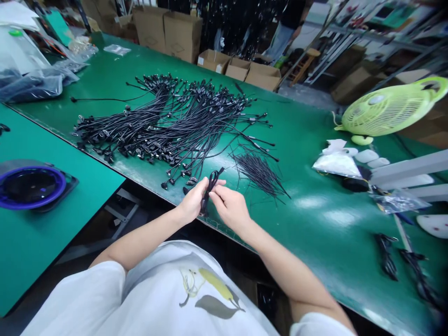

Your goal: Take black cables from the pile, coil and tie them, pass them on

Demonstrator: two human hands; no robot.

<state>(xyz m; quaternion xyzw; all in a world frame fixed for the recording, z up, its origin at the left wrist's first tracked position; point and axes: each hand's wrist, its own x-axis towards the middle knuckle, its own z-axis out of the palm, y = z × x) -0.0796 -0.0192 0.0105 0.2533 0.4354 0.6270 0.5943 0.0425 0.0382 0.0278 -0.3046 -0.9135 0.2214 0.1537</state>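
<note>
A black cable, folded into a small bundle, is held over the front edge of the green table. My left hand is closed around the bundle from the left. My right hand pinches at its right side, and whatever lies between those fingertips is too small to make out. Just beyond my hands spreads a large heap of black cables with connectors at both ends. Thin black twist ties lie in a loose pile to the right of the heap.
A green fan stands at the right, near a white plastic bag. Bundled black cables lie at the right front. Open cardboard boxes line the far edge. A purple-rimmed round dish sits on the left table.
</note>
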